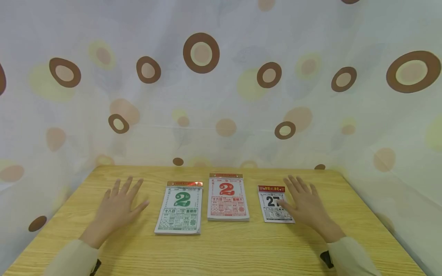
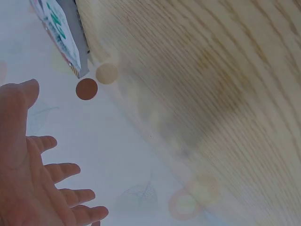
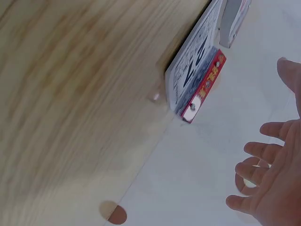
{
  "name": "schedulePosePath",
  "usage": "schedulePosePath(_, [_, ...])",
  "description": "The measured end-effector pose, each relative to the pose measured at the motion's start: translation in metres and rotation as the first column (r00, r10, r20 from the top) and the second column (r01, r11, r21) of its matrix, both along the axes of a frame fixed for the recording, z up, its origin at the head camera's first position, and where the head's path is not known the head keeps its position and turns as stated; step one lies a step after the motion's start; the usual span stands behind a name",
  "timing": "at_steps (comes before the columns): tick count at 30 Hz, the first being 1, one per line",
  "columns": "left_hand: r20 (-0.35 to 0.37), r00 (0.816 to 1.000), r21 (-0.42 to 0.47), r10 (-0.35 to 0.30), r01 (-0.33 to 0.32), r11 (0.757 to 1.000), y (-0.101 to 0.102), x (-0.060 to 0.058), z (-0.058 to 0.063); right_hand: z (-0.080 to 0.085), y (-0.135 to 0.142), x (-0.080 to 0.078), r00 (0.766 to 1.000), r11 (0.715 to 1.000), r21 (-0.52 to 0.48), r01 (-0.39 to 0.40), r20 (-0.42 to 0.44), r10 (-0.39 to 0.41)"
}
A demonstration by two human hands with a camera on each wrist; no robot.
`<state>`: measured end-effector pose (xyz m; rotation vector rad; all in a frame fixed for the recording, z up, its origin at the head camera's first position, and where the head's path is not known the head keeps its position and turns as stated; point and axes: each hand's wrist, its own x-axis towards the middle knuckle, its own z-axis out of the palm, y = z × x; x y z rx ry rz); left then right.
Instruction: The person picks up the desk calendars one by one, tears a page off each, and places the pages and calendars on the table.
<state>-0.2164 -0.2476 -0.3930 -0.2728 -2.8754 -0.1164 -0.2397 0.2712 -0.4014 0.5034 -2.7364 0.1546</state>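
Three tear-off calendar pads lie on the wooden table. The left one (image 1: 179, 211) has a green 2 and a shiny red-gold top strip. A calendar with a red 2 (image 1: 228, 197) lies in the middle, slightly farther back. The smallest calendar (image 1: 276, 207), printed with a black 27 under a red header, lies on the right. My left hand (image 1: 117, 209) is spread left of the green calendar, holding nothing. Over the small calendar's right edge reaches my right hand (image 1: 305, 203), fingers spread and hiding part of it; the right wrist view shows its palm (image 3: 277, 188) apart from the pad.
The wood-grain table (image 1: 228, 253) extends to both sides and in front of the calendars. Behind it and along its sides hangs a pale cloth (image 1: 221, 99) with brown, yellow and peach circles. Dark bands (image 1: 326, 259) show at the beige sleeves (image 1: 350, 257).
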Motion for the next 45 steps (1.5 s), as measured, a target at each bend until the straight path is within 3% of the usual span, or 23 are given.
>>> schedulePosePath(7, [-0.044,0.998,-0.017,-0.038,0.038,0.999,0.009,-0.004,-0.001,0.002,-0.020,-0.003,0.999,0.999,0.036,-0.040,0.000,0.040])
schedulePosePath(23, [-0.090,0.989,-0.029,-0.117,0.115,0.993,0.027,-0.010,-0.015,-0.006,-0.066,-0.012,0.972,0.976,0.101,-0.191,-0.121,0.203])
schedulePosePath(36, [-0.089,0.982,-0.027,-0.164,0.163,0.986,0.040,-0.014,-0.025,0.000,-0.104,-0.015,0.969,0.968,0.046,-0.247,0.035,0.246])
schedulePosePath(45, [-0.051,0.988,0.015,-0.149,0.150,0.989,0.047,-0.024,-0.027,-0.001,-0.127,-0.023,0.956,0.953,0.079,-0.291,0.059,0.287])
